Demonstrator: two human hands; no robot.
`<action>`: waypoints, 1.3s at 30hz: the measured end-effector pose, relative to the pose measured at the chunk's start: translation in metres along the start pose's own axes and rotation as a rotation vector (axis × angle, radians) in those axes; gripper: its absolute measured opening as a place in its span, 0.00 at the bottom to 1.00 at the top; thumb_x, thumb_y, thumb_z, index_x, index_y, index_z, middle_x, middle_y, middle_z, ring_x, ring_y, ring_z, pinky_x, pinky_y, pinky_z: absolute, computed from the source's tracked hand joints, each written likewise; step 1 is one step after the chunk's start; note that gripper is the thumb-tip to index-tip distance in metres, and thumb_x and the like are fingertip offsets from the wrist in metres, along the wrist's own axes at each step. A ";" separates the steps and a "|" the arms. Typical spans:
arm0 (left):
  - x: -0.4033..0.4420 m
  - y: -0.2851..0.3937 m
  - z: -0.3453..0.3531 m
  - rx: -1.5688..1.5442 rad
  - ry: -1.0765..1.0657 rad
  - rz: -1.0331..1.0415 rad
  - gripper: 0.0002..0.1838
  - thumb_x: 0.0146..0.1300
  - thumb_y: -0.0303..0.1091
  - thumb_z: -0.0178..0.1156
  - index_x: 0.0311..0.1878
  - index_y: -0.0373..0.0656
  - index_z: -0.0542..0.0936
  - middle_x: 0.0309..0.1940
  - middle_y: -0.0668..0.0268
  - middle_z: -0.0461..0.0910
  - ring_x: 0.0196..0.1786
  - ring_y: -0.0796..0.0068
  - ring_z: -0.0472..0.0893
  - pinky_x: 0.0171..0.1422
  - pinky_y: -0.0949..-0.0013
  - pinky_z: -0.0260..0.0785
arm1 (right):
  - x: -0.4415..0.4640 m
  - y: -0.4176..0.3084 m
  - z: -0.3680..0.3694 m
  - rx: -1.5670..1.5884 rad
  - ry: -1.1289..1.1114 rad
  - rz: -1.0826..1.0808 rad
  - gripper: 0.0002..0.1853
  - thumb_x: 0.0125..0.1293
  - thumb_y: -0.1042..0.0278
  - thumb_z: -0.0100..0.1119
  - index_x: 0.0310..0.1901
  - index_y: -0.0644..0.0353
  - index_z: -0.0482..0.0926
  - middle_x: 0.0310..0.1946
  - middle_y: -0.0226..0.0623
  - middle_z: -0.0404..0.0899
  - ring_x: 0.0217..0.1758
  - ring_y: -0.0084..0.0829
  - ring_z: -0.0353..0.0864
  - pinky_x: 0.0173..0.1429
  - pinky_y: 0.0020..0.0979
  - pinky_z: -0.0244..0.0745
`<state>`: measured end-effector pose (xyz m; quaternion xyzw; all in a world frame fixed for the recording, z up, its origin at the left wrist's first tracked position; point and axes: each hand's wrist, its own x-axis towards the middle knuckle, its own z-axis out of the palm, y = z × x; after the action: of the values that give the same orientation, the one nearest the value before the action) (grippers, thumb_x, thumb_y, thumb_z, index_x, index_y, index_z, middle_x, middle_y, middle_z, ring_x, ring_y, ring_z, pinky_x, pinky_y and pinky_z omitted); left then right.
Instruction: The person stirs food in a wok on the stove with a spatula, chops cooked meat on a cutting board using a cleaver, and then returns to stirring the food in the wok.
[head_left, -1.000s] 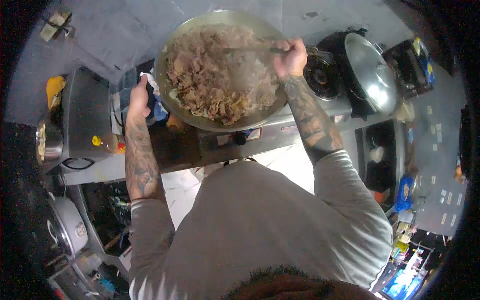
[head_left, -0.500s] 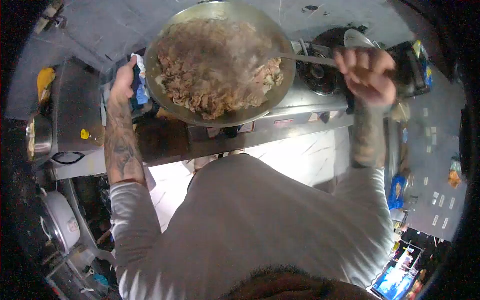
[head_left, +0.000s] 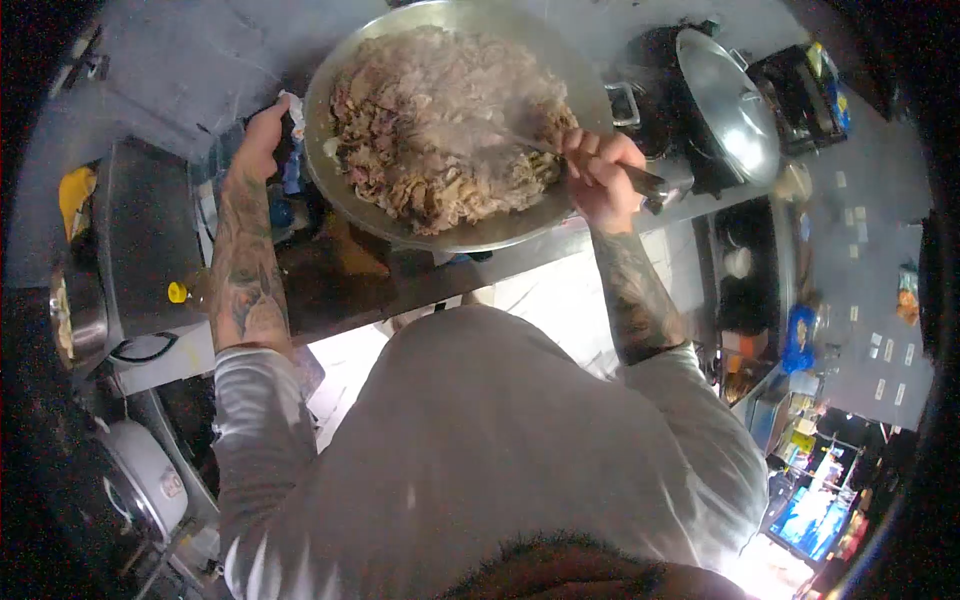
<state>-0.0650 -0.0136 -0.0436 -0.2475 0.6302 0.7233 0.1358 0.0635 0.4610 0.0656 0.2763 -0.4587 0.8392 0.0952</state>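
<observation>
A wide metal pan (head_left: 330, 185) full of steaming chopped meat (head_left: 440, 120) sits in front of me. My right hand (head_left: 607, 178) is closed round the long metal handle of a stirring utensil (head_left: 648, 184) at the pan's right rim. The utensil's shaft slants into the meat, which hides its working end. At the left rim my left hand (head_left: 262, 142) is closed on a white and blue cloth (head_left: 292, 120). Most of its fingers are out of sight, and whether a pan handle lies under the cloth cannot be seen.
To the right stands a large pot with a shiny domed lid (head_left: 735, 110). A dark counter box (head_left: 150, 230) and a steel pot (head_left: 85, 315) are on the left. Below them is a white rice cooker (head_left: 145, 475). A blue bag (head_left: 800, 340) lies at the right.
My right hand has moved left and down to the pan's rim, pushing the utensil into the meat. The view has shifted, showing more of the lidded pot. My left hand keeps its place.
</observation>
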 end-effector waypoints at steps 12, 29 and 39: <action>-0.027 -0.006 0.016 -0.075 0.069 0.004 0.25 0.69 0.53 0.55 0.54 0.38 0.80 0.49 0.62 0.81 0.49 0.67 0.80 0.54 0.63 0.70 | 0.036 -0.066 0.017 -0.128 0.211 0.032 0.12 0.55 0.71 0.51 0.19 0.52 0.59 0.13 0.29 0.54 0.25 0.31 0.63 0.46 0.39 0.66; -0.025 -0.008 0.004 -0.005 0.026 0.064 0.27 0.70 0.52 0.54 0.59 0.38 0.76 0.55 0.60 0.79 0.52 0.65 0.79 0.57 0.62 0.69 | -0.035 0.006 0.037 -0.303 0.197 -0.070 0.12 0.60 0.77 0.53 0.23 0.58 0.61 0.16 0.33 0.62 0.24 0.30 0.61 0.40 0.40 0.64; -0.006 -0.025 -0.003 -0.066 0.076 0.005 0.26 0.69 0.53 0.56 0.56 0.39 0.79 0.51 0.61 0.81 0.49 0.65 0.80 0.53 0.61 0.70 | 0.043 -0.102 -0.001 -0.034 0.307 0.038 0.12 0.60 0.66 0.51 0.21 0.50 0.62 0.13 0.24 0.49 0.17 0.24 0.51 0.39 0.37 0.65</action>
<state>-0.0469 -0.0120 -0.0623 -0.2775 0.6113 0.7341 0.1019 0.0693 0.5147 0.1623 0.1345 -0.4580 0.8653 0.1530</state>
